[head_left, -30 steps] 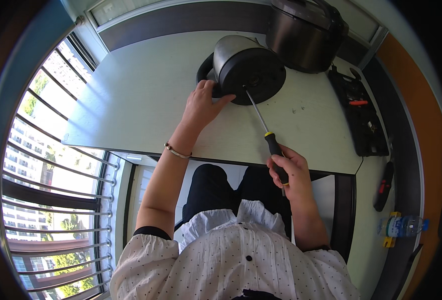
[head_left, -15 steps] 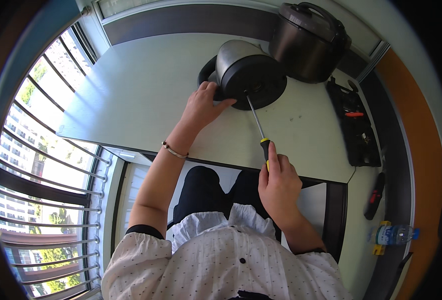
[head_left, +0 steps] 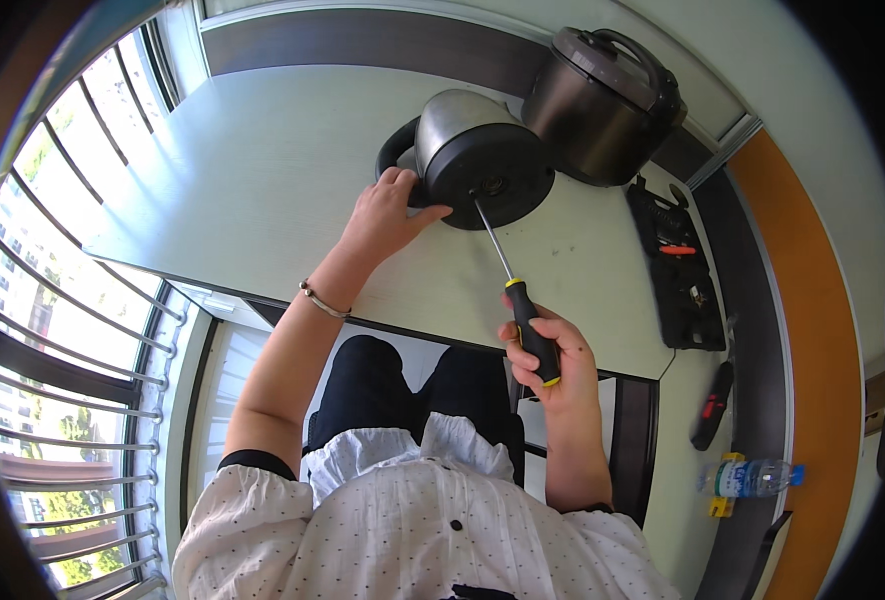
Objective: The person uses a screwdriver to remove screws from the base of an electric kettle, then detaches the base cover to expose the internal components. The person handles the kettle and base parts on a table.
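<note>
An electric kettle (head_left: pixel 493 170) with a silver body lies on its side on the table, its black base turned toward me. My left hand (head_left: pixel 387 215) steadies it, fingers around the lower part of the black handle and thumb against the rim of the base. A black-and-yellow screwdriver (head_left: pixel 531 325) reaches up from my right hand (head_left: pixel 565 362), which is closed around its grip with the fingers curled and the palm partly showing. The tip of its long shaft meets the left part of the base, beside the round centre socket. Whether a screw sits under the tip is too small to tell.
Behind the kettle on the right stands a dark brown electric cooker (head_left: pixel 603 110). An open black tool case (head_left: pixel 678 270) lies along the right side, then a black-and-red tool (head_left: pixel 713 405) and a plastic bottle (head_left: pixel 758 478) beside a yellow object. A barred window (head_left: pixel 68 330) is on the left.
My right hand has turned on the screwdriver grip, from knuckles up with the index finger extended to a more open-palmed hold. The left hand keeps its hold. The whole view has shifted slightly.
</note>
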Demonstrator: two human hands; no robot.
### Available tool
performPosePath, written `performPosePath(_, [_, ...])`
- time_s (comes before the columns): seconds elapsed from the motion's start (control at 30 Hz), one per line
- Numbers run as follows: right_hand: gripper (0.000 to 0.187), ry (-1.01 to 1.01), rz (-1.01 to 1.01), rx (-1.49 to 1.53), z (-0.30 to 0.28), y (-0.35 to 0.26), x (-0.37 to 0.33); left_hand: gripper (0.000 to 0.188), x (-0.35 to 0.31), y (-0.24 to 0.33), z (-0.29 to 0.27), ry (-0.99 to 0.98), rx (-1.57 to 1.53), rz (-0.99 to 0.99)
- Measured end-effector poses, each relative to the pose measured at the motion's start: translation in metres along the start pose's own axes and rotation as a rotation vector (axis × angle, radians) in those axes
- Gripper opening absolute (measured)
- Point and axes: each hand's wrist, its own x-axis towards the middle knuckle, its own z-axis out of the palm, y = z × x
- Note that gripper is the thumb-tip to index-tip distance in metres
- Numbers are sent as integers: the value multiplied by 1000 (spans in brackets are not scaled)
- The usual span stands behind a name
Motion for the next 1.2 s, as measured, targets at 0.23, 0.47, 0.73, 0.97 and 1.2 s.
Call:
performPosePath(0.23, [50,368,-640,-1616,-12,30,3,55,0,3,-1,-5,43,-1])
performPosePath(0.47, [44,578,-805,-1966,12,28,0,55,-1,0,-1,-1,63,-10])
performPosePath(0.73, [31,200,-93,-324,-5,6,5,53,-2,0,0,-2,30,-16])
performPosePath(0.97, [36,348,-457,-1140,-12,33,10,55,-1,2,-1,-12,21,-18])
performPosePath(1.2, [40,628,-815,-2118,6,42,7,57,-2,-1,-4,-32,26,-41])
